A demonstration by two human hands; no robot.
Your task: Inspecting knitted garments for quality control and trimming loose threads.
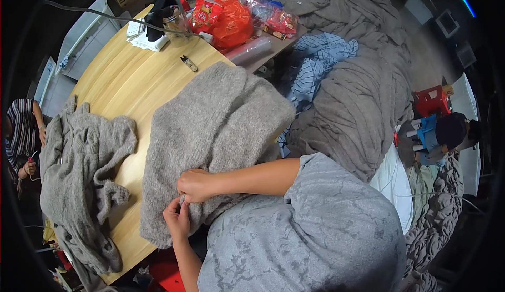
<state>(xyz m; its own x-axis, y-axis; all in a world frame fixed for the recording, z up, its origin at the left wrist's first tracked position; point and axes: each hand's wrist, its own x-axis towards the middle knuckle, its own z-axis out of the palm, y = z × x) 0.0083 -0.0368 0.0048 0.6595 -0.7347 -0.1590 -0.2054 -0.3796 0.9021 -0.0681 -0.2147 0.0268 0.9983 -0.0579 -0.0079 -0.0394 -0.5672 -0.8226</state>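
Observation:
A grey-brown knit garment (210, 118) lies in a broad bunch over the table edge and toward my lap. My right hand (197, 185) is closed, its fingers pinching the knit near the garment's lower part. Just below it, my left hand (178, 217) has thumb and fingertips pressed together on the same cloth. The two hands nearly touch. Whether a small tool or thread sits between the fingertips is too small to tell. Small thread snips (189, 63) lie on the table beyond the garment.
Another grey knit sweater (87, 150) lies on the left of the wooden table (131, 84). A person in a striped top (22, 129) is at its far left edge. Red plastic bags (231, 21) sit at the back. Large grey cloth heaps (357, 97) fill the right side.

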